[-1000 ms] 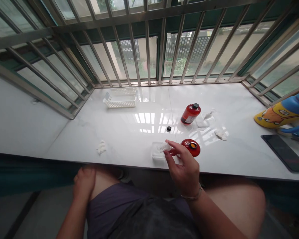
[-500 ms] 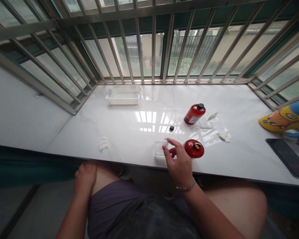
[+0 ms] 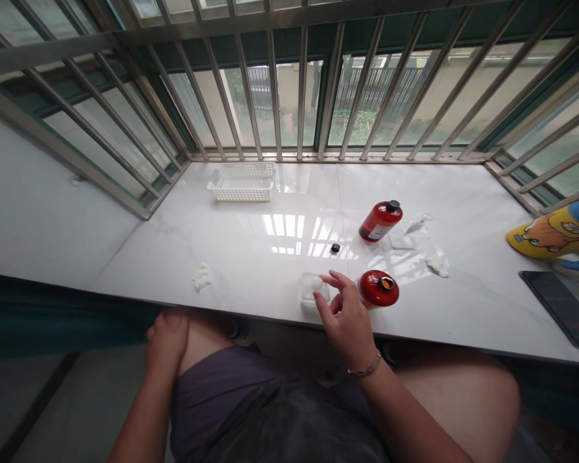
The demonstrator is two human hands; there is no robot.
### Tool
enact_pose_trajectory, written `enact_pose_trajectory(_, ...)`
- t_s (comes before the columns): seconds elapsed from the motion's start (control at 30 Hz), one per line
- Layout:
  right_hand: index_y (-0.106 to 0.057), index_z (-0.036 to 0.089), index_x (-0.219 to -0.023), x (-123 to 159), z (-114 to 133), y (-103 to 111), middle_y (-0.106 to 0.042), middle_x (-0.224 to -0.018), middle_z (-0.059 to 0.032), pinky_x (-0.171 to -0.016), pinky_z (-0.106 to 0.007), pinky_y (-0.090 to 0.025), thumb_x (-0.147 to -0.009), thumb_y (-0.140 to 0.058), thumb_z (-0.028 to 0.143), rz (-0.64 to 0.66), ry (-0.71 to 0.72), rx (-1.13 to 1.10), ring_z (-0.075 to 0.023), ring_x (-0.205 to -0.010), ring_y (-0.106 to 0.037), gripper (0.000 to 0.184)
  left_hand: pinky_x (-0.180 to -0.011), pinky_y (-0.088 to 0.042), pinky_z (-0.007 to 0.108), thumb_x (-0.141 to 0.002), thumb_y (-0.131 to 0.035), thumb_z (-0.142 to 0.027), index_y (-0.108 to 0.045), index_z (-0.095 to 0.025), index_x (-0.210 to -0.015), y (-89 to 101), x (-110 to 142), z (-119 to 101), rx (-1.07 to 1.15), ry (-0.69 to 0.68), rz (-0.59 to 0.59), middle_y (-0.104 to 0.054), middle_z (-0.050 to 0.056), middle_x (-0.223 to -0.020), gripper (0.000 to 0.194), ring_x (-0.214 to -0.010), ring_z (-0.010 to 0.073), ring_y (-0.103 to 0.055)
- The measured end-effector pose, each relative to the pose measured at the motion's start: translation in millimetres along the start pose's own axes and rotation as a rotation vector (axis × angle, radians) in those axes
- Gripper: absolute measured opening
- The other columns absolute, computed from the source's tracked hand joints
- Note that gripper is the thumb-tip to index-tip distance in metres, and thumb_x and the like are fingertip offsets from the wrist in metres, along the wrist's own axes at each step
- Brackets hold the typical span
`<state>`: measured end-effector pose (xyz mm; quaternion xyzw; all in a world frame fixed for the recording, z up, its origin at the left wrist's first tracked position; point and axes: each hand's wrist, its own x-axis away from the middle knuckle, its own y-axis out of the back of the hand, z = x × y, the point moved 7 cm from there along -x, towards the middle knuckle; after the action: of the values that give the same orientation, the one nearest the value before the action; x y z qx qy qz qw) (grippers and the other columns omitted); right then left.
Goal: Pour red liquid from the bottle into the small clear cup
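Observation:
My right hand (image 3: pixel 348 312) hovers over a small clear square dish (image 3: pixel 309 297) near the table's front edge. Its thumb and forefinger are spread apart, with a small white piece (image 3: pixel 317 283) between and just below the tips, seemingly in the dish. What the piece is made of is too small to tell. Right beside the hand stands a red-brown bottle (image 3: pixel 376 294) with its mouth uncapped. A black cap (image 3: pixel 335 248) lies behind the dish. My left hand (image 3: pixel 168 341) rests on my left thigh, fingers laid over it, holding nothing.
A second red-brown bottle (image 3: pixel 381 222), capped in black, stands farther back, beside another clear dish (image 3: pixel 403 240). White crumpled wads (image 3: pixel 201 276) lie left and right. A white basket (image 3: pixel 244 193) sits near the window bars. At right are a phone (image 3: pixel 560 305) and a yellow-and-blue bottle (image 3: pixel 554 228).
My right thumb and forefinger have parted and let go of the white piece, which now sits lower, at the dish. The left hand stays on the thigh. The view has shifted slightly.

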<state>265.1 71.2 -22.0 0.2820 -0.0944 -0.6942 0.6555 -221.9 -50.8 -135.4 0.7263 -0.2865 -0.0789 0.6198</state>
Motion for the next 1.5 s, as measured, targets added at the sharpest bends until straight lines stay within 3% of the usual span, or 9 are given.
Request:
enact_pose_trajectory(0.17, -0.049, 0.024, -0.138, 6.3, -8.0, 2.2, -0.073, -0.120, -0.0083, -0.063, -0.036, -0.058, -0.099, -0.068, 0.043, -0.037, -0.046, 0.002, -0.0121, -0.056, -0.058, 0.047, -0.113, -0.047, 0.062, -0.096, -0.051, -0.066, -0.036, -0.005, -0.161, -0.4, -0.5, 1.0, 0.009, -0.008, -0.020, -0.051, 0.037, -0.150, 0.091, -0.142, 0.0501, -0.052)
enact_pose_trajectory(0.33, -0.041, 0.028, -0.147, 8.8, -7.8, -4.1, -0.066, -0.143, -0.0146, -0.060, -0.034, -0.059, -0.099, -0.069, 0.040, 0.007, -0.071, -0.146, -0.0097, -0.055, -0.056, 0.057, -0.115, -0.045, 0.061, -0.096, -0.047, -0.068, -0.034, -0.006, -0.163, -1.1, -1.6, 1.4, -0.011, 0.007, -0.002, -0.049, 0.036, -0.152, 0.093, -0.145, 0.0493, -0.050)
enact_pose_trajectory(0.53, -0.038, 0.027, -0.150, 10.3, -11.0, -6.1, -0.066, -0.128, -0.0093, -0.059, -0.031, -0.057, -0.098, -0.069, 0.037, -0.009, -0.105, -0.193, -0.0080, -0.056, -0.057, 0.061, -0.116, -0.045, 0.061, -0.096, -0.046, -0.068, -0.033, -0.005, -0.163, -0.3, -1.7, -0.7, -0.020, 0.004, 0.013, -0.050, 0.035, -0.151, 0.093, -0.147, 0.0490, -0.049)
enact_pose_trajectory(0.77, -0.028, 0.029, -0.157, 12.2, -7.1, -11.5, -0.060, -0.145, -0.0163, -0.057, -0.029, -0.056, -0.099, -0.069, 0.036, 0.015, -0.097, -0.293, -0.0061, -0.053, -0.054, 0.072, -0.115, -0.045, 0.063, -0.096, -0.046, -0.069, -0.034, -0.005, -0.162, -0.5, -2.4, 0.3, -0.021, -0.005, 0.008, -0.050, 0.037, -0.150, 0.093, -0.147, 0.0504, -0.047)
enact_pose_trajectory(0.9, -0.031, 0.028, -0.155, 13.3, -10.0, -10.0, -0.061, -0.132, -0.0107, -0.054, -0.027, -0.053, -0.097, -0.069, 0.035, -0.010, -0.120, -0.273, -0.0058, -0.053, -0.053, 0.070, -0.114, -0.046, 0.064, -0.095, -0.047, -0.070, -0.034, -0.005, -0.163, -0.2, -2.2, 0.9, -0.018, 0.004, 0.007, -0.048, 0.037, -0.153, 0.094, -0.144, 0.0510, -0.051)
enact_pose_trajectory(1.07, -0.029, 0.031, -0.155, 14.6, -8.9, -11.2, -0.058, -0.143, -0.0132, -0.057, -0.029, -0.054, -0.097, -0.069, 0.031, 0.018, -0.114, -0.284, -0.0042, -0.053, -0.051, 0.071, -0.115, -0.046, 0.062, -0.096, -0.045, -0.069, -0.035, -0.004, -0.162, -0.3, -2.3, -0.9, -0.027, -0.024, -0.003, -0.053, 0.035, -0.149, 0.094, -0.148, 0.0497, -0.047)
enact_pose_trajectory(1.2, -0.034, 0.028, -0.152, 15.2, -10.7, -9.7, -0.060, -0.129, -0.0092, -0.056, -0.027, -0.052, -0.094, -0.071, 0.032, -0.018, -0.125, -0.253, -0.0050, -0.054, -0.051, 0.069, -0.114, -0.047, 0.062, -0.096, -0.046, -0.069, -0.035, -0.004, -0.162, 0.1, -2.2, -0.8, -0.023, -0.027, -0.008, -0.055, 0.035, -0.148, 0.093, -0.147, 0.0492, -0.048)
enact_pose_trajectory(1.4, -0.030, 0.031, -0.156, 13.7, -11.5, -14.1, -0.057, -0.147, -0.0133, -0.060, -0.028, -0.055, -0.095, -0.069, 0.028, 0.019, -0.111, -0.254, -0.0046, -0.055, -0.051, 0.073, -0.115, -0.045, 0.061, -0.097, -0.045, -0.070, -0.034, -0.004, -0.162, 1.1, -0.1, -1.4, -0.014, -0.014, -0.010, -0.053, 0.035, -0.148, 0.093, -0.146, 0.0493, -0.049)
enact_pose_trajectory(1.5, -0.035, 0.028, -0.155, 12.9, -13.6, -12.4, -0.064, -0.130, -0.0083, -0.058, -0.027, -0.053, -0.095, -0.068, 0.029, -0.012, -0.123, -0.192, -0.0059, -0.055, -0.051, 0.068, -0.114, -0.045, 0.062, -0.096, -0.046, -0.070, -0.034, -0.004, -0.162, 1.2, -0.7, -1.8, -0.013, -0.015, -0.008, -0.053, 0.035, -0.148, 0.095, -0.146, 0.0499, -0.049)
